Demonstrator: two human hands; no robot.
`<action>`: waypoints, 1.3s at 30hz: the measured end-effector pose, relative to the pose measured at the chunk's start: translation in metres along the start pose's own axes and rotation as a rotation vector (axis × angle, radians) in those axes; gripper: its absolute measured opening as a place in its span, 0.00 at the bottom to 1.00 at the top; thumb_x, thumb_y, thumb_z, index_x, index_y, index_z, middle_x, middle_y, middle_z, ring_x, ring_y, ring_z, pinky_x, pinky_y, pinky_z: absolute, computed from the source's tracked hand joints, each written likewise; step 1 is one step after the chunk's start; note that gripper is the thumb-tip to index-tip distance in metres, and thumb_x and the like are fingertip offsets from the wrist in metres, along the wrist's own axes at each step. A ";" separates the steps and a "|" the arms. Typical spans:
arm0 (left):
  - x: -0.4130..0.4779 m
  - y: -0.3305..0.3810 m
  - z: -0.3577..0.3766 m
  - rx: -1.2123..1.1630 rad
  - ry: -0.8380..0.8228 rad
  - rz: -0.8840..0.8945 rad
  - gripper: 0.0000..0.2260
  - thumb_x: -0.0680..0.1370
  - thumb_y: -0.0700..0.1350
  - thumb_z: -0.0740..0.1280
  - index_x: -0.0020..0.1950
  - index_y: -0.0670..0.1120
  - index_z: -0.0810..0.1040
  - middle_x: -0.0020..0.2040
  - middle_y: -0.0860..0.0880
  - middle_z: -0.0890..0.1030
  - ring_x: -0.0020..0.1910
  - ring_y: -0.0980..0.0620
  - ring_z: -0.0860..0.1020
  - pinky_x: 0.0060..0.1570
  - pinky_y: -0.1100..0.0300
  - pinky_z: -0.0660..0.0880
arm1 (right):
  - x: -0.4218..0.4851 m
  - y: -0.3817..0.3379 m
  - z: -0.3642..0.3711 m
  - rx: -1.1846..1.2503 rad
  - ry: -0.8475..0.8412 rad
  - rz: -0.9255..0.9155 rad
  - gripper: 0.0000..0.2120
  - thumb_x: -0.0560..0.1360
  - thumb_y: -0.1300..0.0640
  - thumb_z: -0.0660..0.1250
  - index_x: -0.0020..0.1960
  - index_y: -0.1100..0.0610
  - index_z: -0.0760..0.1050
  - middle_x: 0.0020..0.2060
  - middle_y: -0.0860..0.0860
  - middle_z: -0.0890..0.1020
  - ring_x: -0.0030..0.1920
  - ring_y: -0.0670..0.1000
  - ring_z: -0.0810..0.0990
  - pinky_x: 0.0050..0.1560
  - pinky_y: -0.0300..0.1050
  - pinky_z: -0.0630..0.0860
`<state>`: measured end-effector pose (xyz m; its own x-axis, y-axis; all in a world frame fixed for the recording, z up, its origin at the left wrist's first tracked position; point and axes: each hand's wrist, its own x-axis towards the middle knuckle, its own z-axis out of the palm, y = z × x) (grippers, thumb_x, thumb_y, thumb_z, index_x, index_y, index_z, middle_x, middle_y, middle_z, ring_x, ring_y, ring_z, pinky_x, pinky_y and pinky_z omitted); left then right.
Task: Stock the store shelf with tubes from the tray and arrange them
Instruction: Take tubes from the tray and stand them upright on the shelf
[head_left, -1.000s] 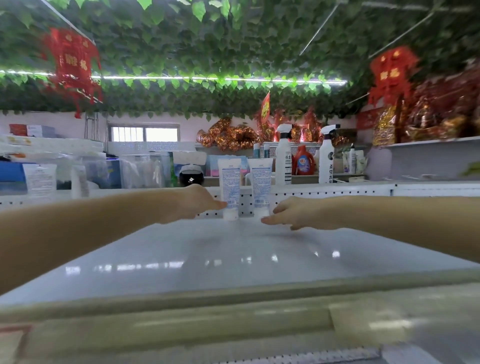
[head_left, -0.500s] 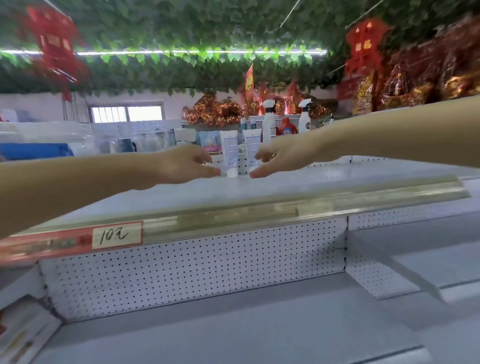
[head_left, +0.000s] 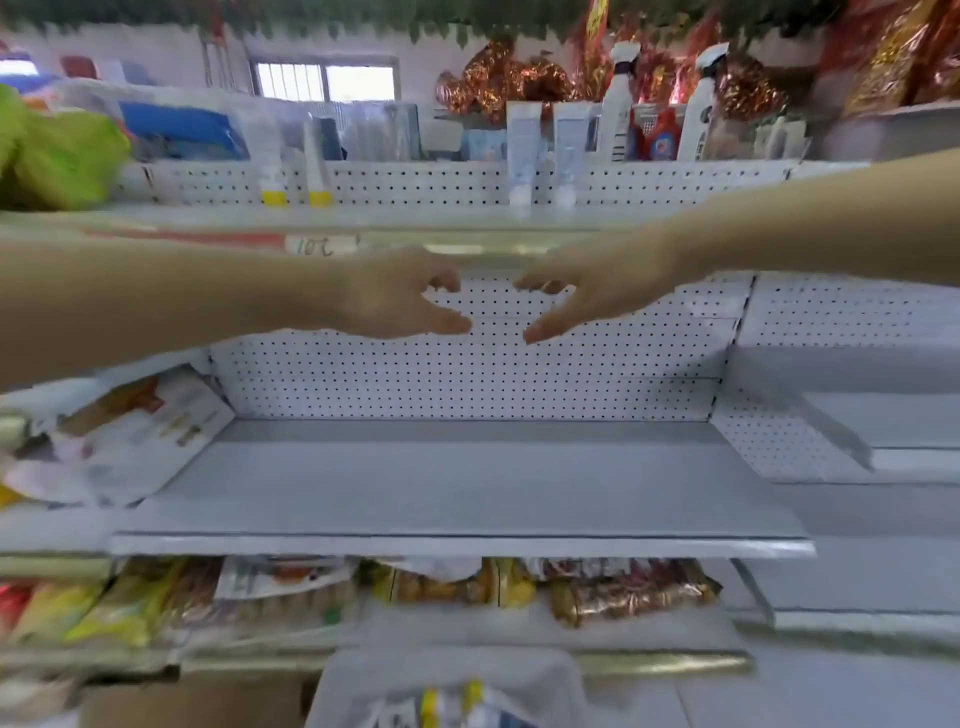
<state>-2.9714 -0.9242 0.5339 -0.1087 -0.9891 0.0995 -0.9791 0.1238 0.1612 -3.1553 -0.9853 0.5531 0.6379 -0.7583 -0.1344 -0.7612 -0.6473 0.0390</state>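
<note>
Head view: left hand (head_left: 400, 293) and right hand (head_left: 587, 291) hang loosely open and empty before the front edge of the top shelf (head_left: 415, 218). Two white tubes (head_left: 521, 150) stand upright at its back edge, yellow-capped tubes (head_left: 272, 171) further left, spray bottles (head_left: 615, 119) behind. Far below, the tray (head_left: 343, 680) is blurred.
</note>
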 end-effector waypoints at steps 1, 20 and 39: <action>-0.010 -0.001 0.012 0.021 -0.033 -0.005 0.26 0.78 0.59 0.61 0.73 0.50 0.65 0.72 0.51 0.67 0.68 0.50 0.67 0.65 0.57 0.63 | -0.002 -0.004 0.012 -0.023 -0.018 -0.013 0.36 0.75 0.38 0.61 0.77 0.53 0.55 0.74 0.50 0.64 0.72 0.52 0.64 0.72 0.50 0.62; -0.083 -0.133 0.275 -0.099 -0.288 -0.024 0.20 0.79 0.58 0.60 0.68 0.51 0.69 0.63 0.51 0.72 0.62 0.50 0.71 0.60 0.54 0.69 | 0.074 -0.076 0.251 -0.235 -0.367 -0.233 0.29 0.79 0.41 0.57 0.75 0.51 0.55 0.66 0.52 0.68 0.63 0.57 0.72 0.60 0.53 0.71; -0.169 -0.234 0.511 -0.529 -0.401 -0.686 0.27 0.77 0.48 0.68 0.71 0.40 0.64 0.69 0.40 0.67 0.69 0.41 0.66 0.65 0.52 0.63 | 0.047 -0.156 0.584 0.430 -0.505 0.505 0.26 0.77 0.44 0.64 0.68 0.59 0.66 0.61 0.59 0.73 0.61 0.59 0.72 0.57 0.51 0.70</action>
<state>-2.8119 -0.8269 -0.0221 0.3136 -0.8011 -0.5099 -0.6574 -0.5706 0.4922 -3.0745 -0.8744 -0.0376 0.1572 -0.7572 -0.6340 -0.9851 -0.0753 -0.1543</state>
